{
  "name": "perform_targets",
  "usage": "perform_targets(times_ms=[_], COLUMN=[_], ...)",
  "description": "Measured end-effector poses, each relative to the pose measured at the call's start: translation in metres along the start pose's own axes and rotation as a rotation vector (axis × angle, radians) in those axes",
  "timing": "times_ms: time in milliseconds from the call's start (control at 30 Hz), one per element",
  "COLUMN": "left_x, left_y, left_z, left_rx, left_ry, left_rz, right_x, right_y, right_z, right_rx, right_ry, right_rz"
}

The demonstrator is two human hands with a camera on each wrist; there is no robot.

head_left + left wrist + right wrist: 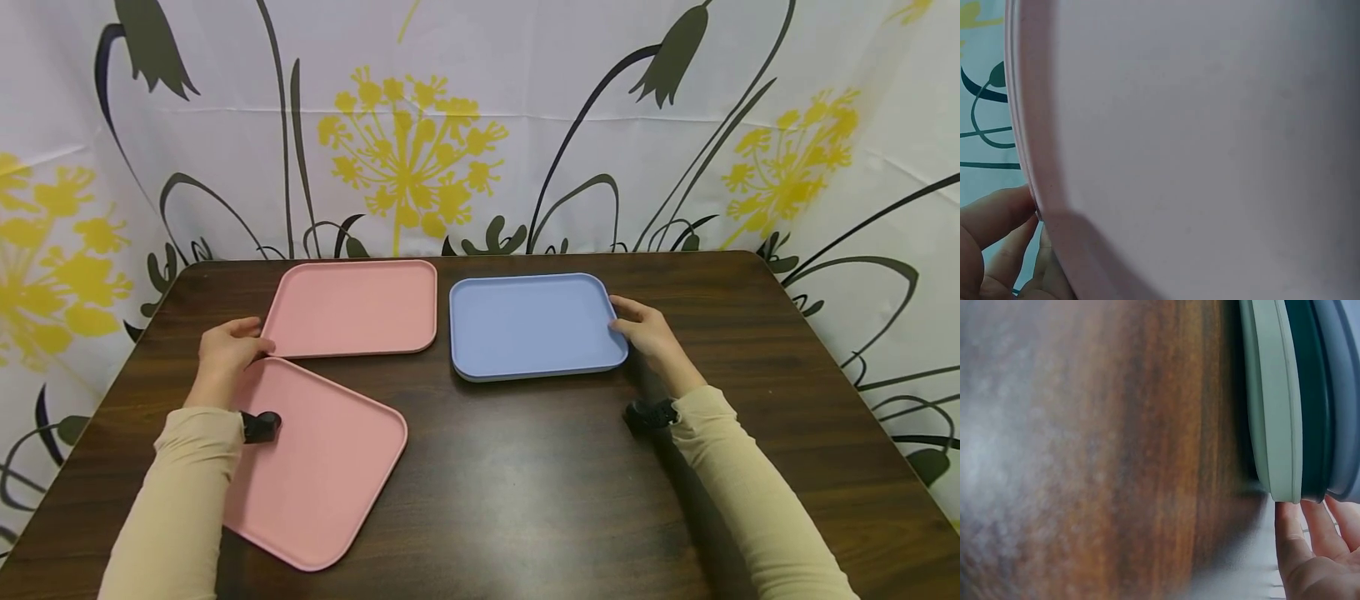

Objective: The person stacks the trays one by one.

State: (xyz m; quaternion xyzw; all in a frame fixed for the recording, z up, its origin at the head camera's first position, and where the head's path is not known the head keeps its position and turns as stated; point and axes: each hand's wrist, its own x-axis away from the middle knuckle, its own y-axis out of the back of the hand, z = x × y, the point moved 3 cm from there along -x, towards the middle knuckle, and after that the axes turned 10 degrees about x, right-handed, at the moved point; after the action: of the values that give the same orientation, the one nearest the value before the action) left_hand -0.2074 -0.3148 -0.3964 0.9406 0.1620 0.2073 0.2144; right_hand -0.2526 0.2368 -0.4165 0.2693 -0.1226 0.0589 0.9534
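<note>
Two pink trays are on the left in the head view, one flat at the back of the table [352,307], the nearer pink tray [322,467] turned at an angle with its corner toward my left hand [227,354]. In the left wrist view, thumb and fingers [997,219] pinch a pink rim; whether the nearer tray lies fully flat I cannot tell. At centre right is a blue tray [536,325], topping a stack with a dark teal tray [1310,412] and a light green tray [1279,425] below. My right hand [652,337] touches the stack's right end with extended fingers.
A dark brown wooden table [510,500] spans the view. Behind it and along both sides hangs a white curtain [562,83] printed with yellow flowers and dark stems. Black wrist cameras are strapped to both wrists.
</note>
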Motion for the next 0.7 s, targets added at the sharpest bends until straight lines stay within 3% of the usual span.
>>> perform_targets(times_ms=[433, 700], left_x=[0.0004, 0.0011], left_y=[0.0017, 0.0055], left_z=[-0.0011, -0.0024], left_rx=[0.067, 0.145], left_ry=[-0.008, 0.053], left_rz=[-0.026, -0.019], right_x=[0.0010, 0.0008], right_y=[0.0008, 0.0009], right_z=[-0.0003, -0.0002], right_rx=[-0.004, -0.005], right_ry=[-0.002, -0.002], right_rz=[0.005, 0.005])
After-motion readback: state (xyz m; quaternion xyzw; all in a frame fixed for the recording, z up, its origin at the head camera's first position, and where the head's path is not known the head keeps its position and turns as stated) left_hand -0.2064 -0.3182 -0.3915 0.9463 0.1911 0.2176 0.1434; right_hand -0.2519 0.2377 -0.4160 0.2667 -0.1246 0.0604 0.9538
